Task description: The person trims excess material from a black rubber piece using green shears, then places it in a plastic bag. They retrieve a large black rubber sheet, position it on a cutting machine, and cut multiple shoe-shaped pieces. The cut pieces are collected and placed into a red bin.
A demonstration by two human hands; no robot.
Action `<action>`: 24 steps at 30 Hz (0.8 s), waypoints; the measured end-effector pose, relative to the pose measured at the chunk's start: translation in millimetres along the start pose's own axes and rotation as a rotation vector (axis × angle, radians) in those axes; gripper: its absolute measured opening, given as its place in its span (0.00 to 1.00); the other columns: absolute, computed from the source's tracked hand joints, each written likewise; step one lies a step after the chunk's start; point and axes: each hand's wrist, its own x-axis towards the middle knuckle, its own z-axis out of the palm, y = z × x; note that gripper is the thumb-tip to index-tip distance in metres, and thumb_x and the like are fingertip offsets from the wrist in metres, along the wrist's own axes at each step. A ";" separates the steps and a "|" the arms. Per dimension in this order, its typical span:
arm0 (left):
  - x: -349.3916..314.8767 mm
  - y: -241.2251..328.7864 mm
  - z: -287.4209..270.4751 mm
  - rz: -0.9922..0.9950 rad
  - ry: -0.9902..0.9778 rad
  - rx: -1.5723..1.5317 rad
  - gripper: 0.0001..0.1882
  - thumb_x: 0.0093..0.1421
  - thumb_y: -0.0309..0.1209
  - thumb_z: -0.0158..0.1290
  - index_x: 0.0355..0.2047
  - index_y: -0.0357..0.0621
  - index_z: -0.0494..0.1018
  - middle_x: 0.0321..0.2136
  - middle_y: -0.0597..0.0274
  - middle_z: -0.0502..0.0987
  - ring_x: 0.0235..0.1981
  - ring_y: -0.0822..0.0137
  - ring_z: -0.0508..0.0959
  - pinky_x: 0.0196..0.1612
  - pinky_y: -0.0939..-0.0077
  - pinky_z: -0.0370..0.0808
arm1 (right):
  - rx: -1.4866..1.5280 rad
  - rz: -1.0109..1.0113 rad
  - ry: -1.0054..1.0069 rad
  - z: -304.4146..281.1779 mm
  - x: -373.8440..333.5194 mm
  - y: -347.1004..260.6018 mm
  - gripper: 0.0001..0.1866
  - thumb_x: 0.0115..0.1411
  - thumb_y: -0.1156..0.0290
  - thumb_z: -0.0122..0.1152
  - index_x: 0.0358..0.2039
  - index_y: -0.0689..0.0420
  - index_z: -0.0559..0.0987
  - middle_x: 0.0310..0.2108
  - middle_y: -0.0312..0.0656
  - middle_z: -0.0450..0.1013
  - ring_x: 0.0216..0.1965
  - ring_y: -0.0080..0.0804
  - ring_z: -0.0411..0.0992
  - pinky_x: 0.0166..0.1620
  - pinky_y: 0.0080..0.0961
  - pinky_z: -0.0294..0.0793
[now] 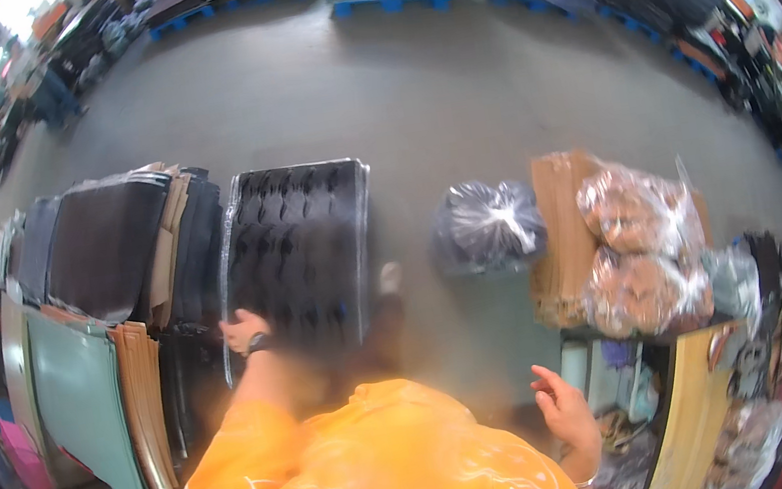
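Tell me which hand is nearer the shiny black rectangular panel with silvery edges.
Left. The left hand is at the left edge of the black panel; the right hand is apart from it, beyond its right side.

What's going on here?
A person in an orange top has their left hand at the near left edge of a black panel with rows of curved shapes; whether it grips is unclear. Their right hand is off to the side, apparently empty. Stacked sheets stand left, plastic-wrapped bundles right.
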 end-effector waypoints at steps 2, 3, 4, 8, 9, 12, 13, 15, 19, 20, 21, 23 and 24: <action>-24.7 25.2 45.1 -0.118 -0.019 -0.122 0.30 0.54 0.45 0.53 0.54 0.44 0.65 0.51 0.45 0.70 0.52 0.49 0.70 0.54 0.55 0.66 | -0.079 -0.060 -0.024 -7.7 54.0 -31.8 0.22 0.55 0.75 0.52 0.53 0.55 0.70 0.39 0.49 0.75 0.43 0.43 0.74 0.46 0.32 0.71; -27.3 32.4 61.9 -0.213 -0.148 -0.111 0.31 0.54 0.45 0.53 0.54 0.43 0.65 0.51 0.45 0.70 0.51 0.48 0.70 0.54 0.56 0.66 | -0.118 -0.108 -0.059 -7.7 84.0 -52.1 0.22 0.55 0.76 0.52 0.53 0.55 0.70 0.39 0.49 0.75 0.43 0.43 0.74 0.46 0.32 0.71; -27.3 41.0 77.6 -0.310 -0.198 -0.078 0.31 0.54 0.46 0.53 0.54 0.41 0.64 0.50 0.45 0.70 0.51 0.48 0.71 0.55 0.56 0.65 | -0.160 -0.156 -0.099 -5.4 114.2 -75.6 0.22 0.55 0.76 0.52 0.53 0.55 0.70 0.39 0.49 0.75 0.43 0.43 0.74 0.46 0.32 0.71; 52.5 72.3 94.4 -0.746 -0.226 -0.247 0.34 0.56 0.50 0.48 0.56 0.37 0.62 0.52 0.41 0.68 0.54 0.46 0.68 0.57 0.58 0.63 | -0.342 -0.391 -0.251 3.7 226.8 -198.3 0.21 0.58 0.76 0.51 0.54 0.56 0.70 0.38 0.46 0.76 0.36 0.30 0.74 0.41 0.25 0.73; 82.8 81.2 93.4 -0.725 -0.119 -0.388 0.35 0.57 0.50 0.47 0.56 0.35 0.62 0.52 0.40 0.68 0.54 0.46 0.67 0.57 0.59 0.63 | -0.293 -0.478 -0.300 6.4 254.6 -231.5 0.21 0.57 0.78 0.51 0.53 0.56 0.70 0.37 0.46 0.76 0.35 0.30 0.74 0.40 0.23 0.73; 170.6 88.9 86.1 -0.604 0.060 -0.562 0.36 0.59 0.51 0.43 0.57 0.31 0.59 0.55 0.37 0.65 0.57 0.45 0.64 0.58 0.61 0.61 | -0.400 -0.727 -0.254 12.1 330.3 -318.1 0.21 0.57 0.80 0.51 0.52 0.56 0.71 0.36 0.46 0.76 0.35 0.30 0.74 0.39 0.22 0.73; 191.5 81.8 83.9 -0.650 0.098 -0.553 0.35 0.59 0.49 0.43 0.57 0.31 0.59 0.55 0.38 0.64 0.57 0.45 0.64 0.59 0.62 0.61 | -0.428 -0.779 -0.251 15.3 353.6 -340.2 0.21 0.57 0.80 0.50 0.52 0.56 0.71 0.36 0.45 0.76 0.35 0.29 0.74 0.38 0.22 0.72; 215.4 58.0 84.6 -0.713 0.222 -0.568 0.35 0.59 0.50 0.44 0.58 0.35 0.59 0.56 0.40 0.65 0.57 0.45 0.65 0.59 0.62 0.61 | -0.370 -0.703 -0.382 23.1 395.4 -373.2 0.20 0.55 0.80 0.51 0.51 0.57 0.72 0.37 0.47 0.76 0.38 0.37 0.74 0.42 0.28 0.72; 193.3 -7.7 102.6 -0.979 0.318 -0.503 0.36 0.59 0.51 0.44 0.57 0.33 0.60 0.54 0.41 0.67 0.56 0.47 0.66 0.58 0.64 0.61 | -0.470 -0.703 -0.563 49.0 500.4 -415.4 0.20 0.57 0.79 0.50 0.51 0.57 0.72 0.37 0.47 0.76 0.37 0.36 0.75 0.41 0.26 0.73; 172.4 -20.3 110.5 -0.985 0.346 -0.602 0.35 0.59 0.50 0.44 0.56 0.32 0.61 0.53 0.41 0.68 0.55 0.47 0.67 0.57 0.64 0.62 | -0.565 -0.677 -0.568 53.9 530.1 -424.2 0.20 0.58 0.80 0.49 0.52 0.57 0.71 0.36 0.46 0.76 0.35 0.33 0.75 0.40 0.24 0.73; 146.8 -26.4 123.7 -1.088 0.428 -0.589 0.34 0.59 0.50 0.45 0.56 0.32 0.62 0.53 0.40 0.68 0.54 0.47 0.69 0.56 0.65 0.64 | -0.582 -0.676 -0.610 55.6 560.8 -433.8 0.20 0.58 0.79 0.50 0.52 0.57 0.71 0.36 0.46 0.76 0.35 0.34 0.75 0.40 0.25 0.74; 92.6 -24.9 156.0 -1.283 0.621 -0.477 0.29 0.57 0.47 0.51 0.51 0.38 0.68 0.50 0.43 0.71 0.52 0.52 0.71 0.53 0.63 0.68 | -0.588 -0.692 -0.645 54.7 626.0 -457.6 0.19 0.58 0.79 0.50 0.52 0.57 0.71 0.35 0.46 0.76 0.35 0.33 0.75 0.40 0.24 0.74; 68.1 -17.3 174.5 -1.437 0.571 -0.359 0.26 0.57 0.45 0.50 0.51 0.40 0.69 0.49 0.46 0.72 0.51 0.53 0.72 0.51 0.64 0.69 | -0.605 -0.673 -0.648 53.2 658.2 -470.7 0.19 0.58 0.79 0.50 0.51 0.57 0.71 0.35 0.46 0.76 0.35 0.33 0.75 0.40 0.24 0.74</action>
